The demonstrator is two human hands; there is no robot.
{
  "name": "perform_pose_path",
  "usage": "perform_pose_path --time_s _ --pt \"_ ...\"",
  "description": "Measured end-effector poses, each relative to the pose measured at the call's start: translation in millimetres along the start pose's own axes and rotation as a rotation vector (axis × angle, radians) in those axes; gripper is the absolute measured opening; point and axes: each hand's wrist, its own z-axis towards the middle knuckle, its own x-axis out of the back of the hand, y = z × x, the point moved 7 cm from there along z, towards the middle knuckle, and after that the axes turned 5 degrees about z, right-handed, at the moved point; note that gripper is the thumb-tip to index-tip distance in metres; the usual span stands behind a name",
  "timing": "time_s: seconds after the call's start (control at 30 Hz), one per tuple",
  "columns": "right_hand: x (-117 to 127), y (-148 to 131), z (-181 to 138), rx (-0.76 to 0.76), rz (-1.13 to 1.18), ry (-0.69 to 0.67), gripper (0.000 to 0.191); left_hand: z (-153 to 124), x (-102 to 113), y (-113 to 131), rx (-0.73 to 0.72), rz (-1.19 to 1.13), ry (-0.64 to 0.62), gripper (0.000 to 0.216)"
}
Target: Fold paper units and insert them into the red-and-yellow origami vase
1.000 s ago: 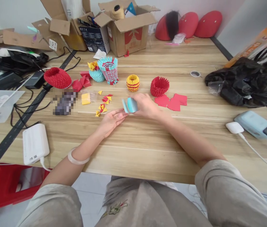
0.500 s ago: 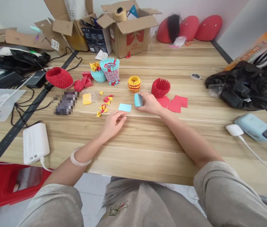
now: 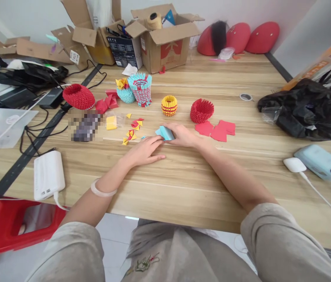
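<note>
A small stack of light blue paper slips [image 3: 166, 133] is pinched in my right hand [image 3: 181, 136], just above the table's middle. My left hand [image 3: 143, 152] rests beside it with fingers stretched out, its fingertips at the stack's lower edge; whether they press on it I cannot tell. A bit of blue paper shows behind the left fingers. Folded red and yellow paper triangles [image 3: 130, 135] lie left of the hands. Behind them stand a yellow-and-red paper bowl [image 3: 169, 105] and a red paper bowl [image 3: 202, 110], both built of folded pieces.
Red paper pieces [image 3: 219, 131] lie right of my right hand. A blue-and-red paper vase [image 3: 141, 90] and a red one [image 3: 78, 96] stand farther left. Cardboard boxes [image 3: 165, 47] line the back. A white power bank [image 3: 49, 175] lies front left, a black bag [image 3: 303, 107] right.
My right hand has lowered the blue stack and moved it slightly left and nearer. My left hand has moved forward to meet it, covering most of the loose blue slip.
</note>
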Motion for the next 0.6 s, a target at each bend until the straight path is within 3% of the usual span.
perform_pose_path --time_s 0.4,0.6 --pt "-12.1 21.2 7.8 -0.163 0.001 -0.030 0.083 1.2 0.6 -0.9 0.035 0.041 0.018 0.064" --pt "-12.5 25.9 7.9 -0.157 0.003 0.021 0.086 -4.1 15.6 -6.3 0.159 0.064 0.271 0.039"
